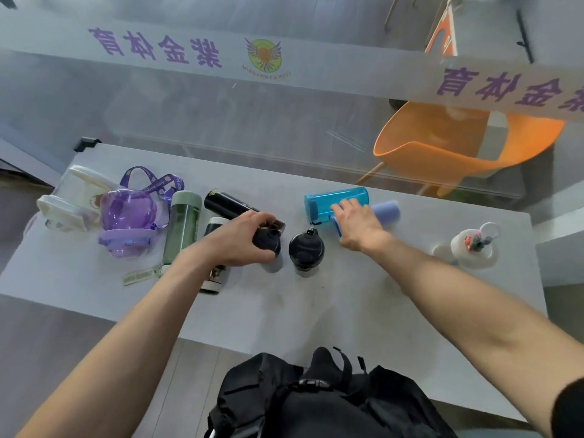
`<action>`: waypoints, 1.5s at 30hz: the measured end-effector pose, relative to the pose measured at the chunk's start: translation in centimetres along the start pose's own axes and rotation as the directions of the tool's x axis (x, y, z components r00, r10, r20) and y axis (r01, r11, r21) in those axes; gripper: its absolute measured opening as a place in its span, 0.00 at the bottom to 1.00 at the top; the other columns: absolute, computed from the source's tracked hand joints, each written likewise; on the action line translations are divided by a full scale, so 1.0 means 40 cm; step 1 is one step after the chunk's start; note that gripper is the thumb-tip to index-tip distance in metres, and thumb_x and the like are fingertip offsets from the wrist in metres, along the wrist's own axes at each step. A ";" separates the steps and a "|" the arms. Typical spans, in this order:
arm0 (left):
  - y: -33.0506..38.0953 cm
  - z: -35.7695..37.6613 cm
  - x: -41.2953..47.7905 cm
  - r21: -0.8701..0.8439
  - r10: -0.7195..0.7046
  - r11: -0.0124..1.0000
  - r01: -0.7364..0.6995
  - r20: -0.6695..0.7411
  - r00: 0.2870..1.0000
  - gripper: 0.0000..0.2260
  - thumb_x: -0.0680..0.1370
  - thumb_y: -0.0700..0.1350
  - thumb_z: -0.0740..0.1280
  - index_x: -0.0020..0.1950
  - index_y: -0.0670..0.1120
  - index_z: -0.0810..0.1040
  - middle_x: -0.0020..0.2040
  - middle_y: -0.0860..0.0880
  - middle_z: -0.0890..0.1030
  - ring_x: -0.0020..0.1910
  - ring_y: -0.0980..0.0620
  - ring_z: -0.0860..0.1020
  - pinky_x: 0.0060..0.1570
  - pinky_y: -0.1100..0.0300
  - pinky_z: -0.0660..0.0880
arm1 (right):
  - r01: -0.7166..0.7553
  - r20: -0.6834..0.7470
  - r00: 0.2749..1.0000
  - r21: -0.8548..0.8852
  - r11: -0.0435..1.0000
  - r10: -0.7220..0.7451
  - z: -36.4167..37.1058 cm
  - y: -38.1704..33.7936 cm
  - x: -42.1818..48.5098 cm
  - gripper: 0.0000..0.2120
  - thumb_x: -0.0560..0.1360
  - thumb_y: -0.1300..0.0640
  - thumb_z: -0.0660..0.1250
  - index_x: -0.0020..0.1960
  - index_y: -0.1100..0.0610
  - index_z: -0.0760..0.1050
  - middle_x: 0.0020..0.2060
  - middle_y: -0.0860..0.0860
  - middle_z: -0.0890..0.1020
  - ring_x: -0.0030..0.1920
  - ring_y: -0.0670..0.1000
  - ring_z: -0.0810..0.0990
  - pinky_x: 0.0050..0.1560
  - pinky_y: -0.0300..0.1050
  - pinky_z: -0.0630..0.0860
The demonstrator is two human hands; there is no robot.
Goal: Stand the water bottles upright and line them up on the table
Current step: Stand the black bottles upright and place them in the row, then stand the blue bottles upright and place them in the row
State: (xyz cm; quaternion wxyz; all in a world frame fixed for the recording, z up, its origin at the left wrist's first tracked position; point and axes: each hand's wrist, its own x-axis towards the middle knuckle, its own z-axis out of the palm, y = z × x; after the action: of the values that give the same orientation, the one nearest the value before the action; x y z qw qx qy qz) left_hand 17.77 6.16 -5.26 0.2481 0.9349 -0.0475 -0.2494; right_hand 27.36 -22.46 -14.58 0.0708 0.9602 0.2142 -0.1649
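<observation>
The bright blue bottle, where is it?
The blue bottle lies on its side toward the table's far edge, right of centre, beside the lilac bottle, under the right hand's fingertips.

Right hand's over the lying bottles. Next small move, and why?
Probably close the right hand on the periwinkle bottle and tip it upright: it lies on its side under the fingers, beside the blue bottle, while the left hand already grips a dark-lidded bottle.
</observation>
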 end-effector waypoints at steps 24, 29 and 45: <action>0.138 0.156 0.608 0.375 -0.099 0.921 0.100 -0.022 0.995 0.34 0.72 0.55 0.79 0.73 0.46 0.71 0.65 0.44 0.80 0.62 0.41 0.80 0.59 0.46 0.81 | -0.304 -0.051 0.908 0.602 0.738 0.415 -0.077 0.181 -0.143 0.43 0.65 0.39 0.85 0.71 0.55 0.70 0.62 0.52 0.76 0.58 0.53 0.80 0.58 0.46 0.79; 0.115 0.186 0.619 0.384 -0.146 0.913 0.134 0.002 0.989 0.31 0.66 0.53 0.80 0.65 0.47 0.74 0.55 0.47 0.81 0.51 0.44 0.81 0.52 0.51 0.83 | -0.325 -0.014 0.909 0.600 0.731 0.416 -0.084 0.187 -0.125 0.41 0.65 0.40 0.86 0.68 0.55 0.70 0.61 0.52 0.77 0.57 0.54 0.81 0.57 0.45 0.78; 0.300 0.027 0.455 0.401 0.163 0.915 -0.051 -0.250 0.954 0.35 0.69 0.49 0.83 0.73 0.50 0.73 0.63 0.48 0.73 0.60 0.47 0.77 0.55 0.51 0.83 | -0.317 0.055 0.934 0.580 0.750 0.352 -0.127 0.189 -0.116 0.40 0.67 0.42 0.85 0.70 0.53 0.68 0.62 0.53 0.75 0.61 0.56 0.81 0.60 0.49 0.80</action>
State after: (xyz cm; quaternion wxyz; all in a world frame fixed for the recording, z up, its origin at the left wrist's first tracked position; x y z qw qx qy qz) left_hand 33.51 -8.64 -8.27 0.0747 0.9871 -0.1122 -0.0870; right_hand 28.15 -30.01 -7.73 -0.2033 0.9624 -0.0197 -0.1793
